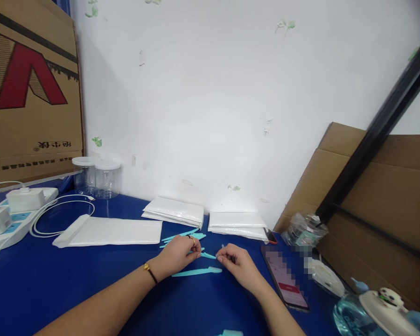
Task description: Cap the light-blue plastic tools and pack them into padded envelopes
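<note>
My left hand point(182, 254) pinches a slim turquoise tool point(209, 255) over the blue bench point(49, 280); my right hand point(238, 263) curls its fingertips at the far end, though I cannot tell whether they grip it. A second turquoise tool point(196, 272) lies just nearer me, and white packets point(175, 212) rest beyond, by the wall point(210, 116).

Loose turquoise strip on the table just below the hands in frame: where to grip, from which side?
I'd pinch the turquoise strip at its wider right end, coming from above with the right hand. It looks flat on the blue table, narrowing leftward; the narrow end lies close to the left hand, so the right end seems freer.
</note>
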{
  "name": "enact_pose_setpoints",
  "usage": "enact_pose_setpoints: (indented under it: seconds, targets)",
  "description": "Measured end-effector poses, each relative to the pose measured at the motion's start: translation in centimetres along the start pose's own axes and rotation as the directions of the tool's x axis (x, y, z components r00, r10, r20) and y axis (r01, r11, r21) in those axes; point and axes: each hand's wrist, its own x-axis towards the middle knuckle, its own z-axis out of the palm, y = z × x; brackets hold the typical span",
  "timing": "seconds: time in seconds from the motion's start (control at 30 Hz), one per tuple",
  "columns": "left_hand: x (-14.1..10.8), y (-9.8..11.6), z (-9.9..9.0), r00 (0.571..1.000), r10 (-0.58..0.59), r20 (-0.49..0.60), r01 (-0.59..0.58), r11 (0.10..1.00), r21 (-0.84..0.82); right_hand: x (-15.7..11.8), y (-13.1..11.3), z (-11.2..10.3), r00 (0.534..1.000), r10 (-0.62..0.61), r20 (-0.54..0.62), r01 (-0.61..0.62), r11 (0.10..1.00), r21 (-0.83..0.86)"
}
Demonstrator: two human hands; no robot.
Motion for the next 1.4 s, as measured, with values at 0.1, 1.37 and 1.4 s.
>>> enact_pose_setpoints:
  seconds: [0.1,1.37,1.4]
  targets:
    - [0.0,0.2,0.2,0.999,0.030,0.013,-0.030,1.000,0.004,0.1,-0.2,0.4,0.999,-0.013,0.038,0.013,1.000,-0.014]
    - [0.4,-0.7,-1.0,0.999,-0.012,0.039,-0.007,0.894,0.449,-0.2,2.9,0.1,0.986,0.164,0.012,-0.159,0.967,-0.200]
    - [0.4,-0.8,-0.9,0.999,-0.003,0.043,-0.016,0.901,0.434,-0.2,2.8,0.1,0.984,0.175,0.027,-0.168,0.969,-0.180]
